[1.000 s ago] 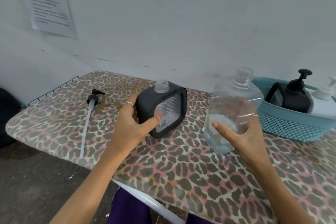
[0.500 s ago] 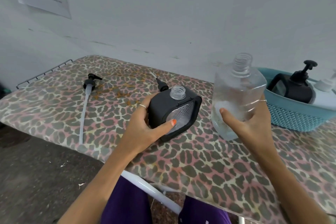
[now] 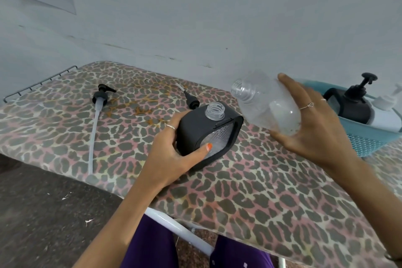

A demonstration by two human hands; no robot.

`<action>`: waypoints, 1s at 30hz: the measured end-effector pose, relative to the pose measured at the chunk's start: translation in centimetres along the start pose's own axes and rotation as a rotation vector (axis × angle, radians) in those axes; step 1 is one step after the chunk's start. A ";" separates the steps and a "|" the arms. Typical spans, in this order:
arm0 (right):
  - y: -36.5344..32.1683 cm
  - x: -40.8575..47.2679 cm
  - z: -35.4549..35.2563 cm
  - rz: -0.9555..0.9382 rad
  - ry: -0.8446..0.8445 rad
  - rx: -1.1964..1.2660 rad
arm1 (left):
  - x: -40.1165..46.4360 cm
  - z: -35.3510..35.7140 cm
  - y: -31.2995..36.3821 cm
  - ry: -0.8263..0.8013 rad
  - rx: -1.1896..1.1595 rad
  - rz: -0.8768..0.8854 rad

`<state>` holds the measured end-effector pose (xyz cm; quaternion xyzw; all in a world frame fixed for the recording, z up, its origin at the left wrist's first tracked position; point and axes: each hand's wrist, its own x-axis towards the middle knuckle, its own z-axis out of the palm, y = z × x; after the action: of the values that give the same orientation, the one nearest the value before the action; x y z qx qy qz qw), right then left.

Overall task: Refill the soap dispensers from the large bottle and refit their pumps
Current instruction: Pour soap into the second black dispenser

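Note:
My left hand (image 3: 171, 154) grips a black square soap dispenser (image 3: 208, 135) standing on the leopard-print board (image 3: 250, 191); its clear threaded neck is uncovered. My right hand (image 3: 313, 124) holds the large clear bottle (image 3: 265, 104) lifted and tilted leftward, its open mouth up and to the right of the dispenser's neck. A little liquid sits in the bottle's lower end. A black pump with a long white tube (image 3: 95, 119) lies on the board at left. A second black pump (image 3: 191, 100) lies just behind the dispenser.
A teal basket (image 3: 367, 139) at the right holds another black dispenser with its pump (image 3: 352, 100) on and a white bottle (image 3: 385, 115). A wall runs close behind the board. A metal rack edge (image 3: 39, 82) shows at far left. Dark floor lies below left.
My right hand has lifted the large bottle off the board and tipped it from upright to nearly horizontal, mouth toward the dispenser. My left hand keeps its hold on the dispenser.

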<state>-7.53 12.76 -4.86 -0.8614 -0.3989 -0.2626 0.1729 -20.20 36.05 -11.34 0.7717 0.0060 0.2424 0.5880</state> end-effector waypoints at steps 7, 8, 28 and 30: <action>1.0 1.1 -0.6 -0.152 -0.023 -0.202 | -0.1 0.0 0.0 -0.014 -0.002 0.021; 1.0 1.2 -0.7 -0.153 -0.024 -0.216 | 0.0 -0.1 0.0 -0.017 -0.005 0.023; 1.2 2.5 -2.0 -0.234 -0.051 -0.302 | 0.1 -0.2 0.0 -0.038 -0.062 -0.020; 1.2 2.6 -2.0 -0.230 -0.050 -0.305 | 0.1 -0.2 0.1 -0.039 -0.067 -0.025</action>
<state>-5.88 12.53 -1.82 -0.8326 -0.4546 -0.3164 -0.0009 -20.22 36.20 -11.19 0.7559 -0.0040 0.2201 0.6166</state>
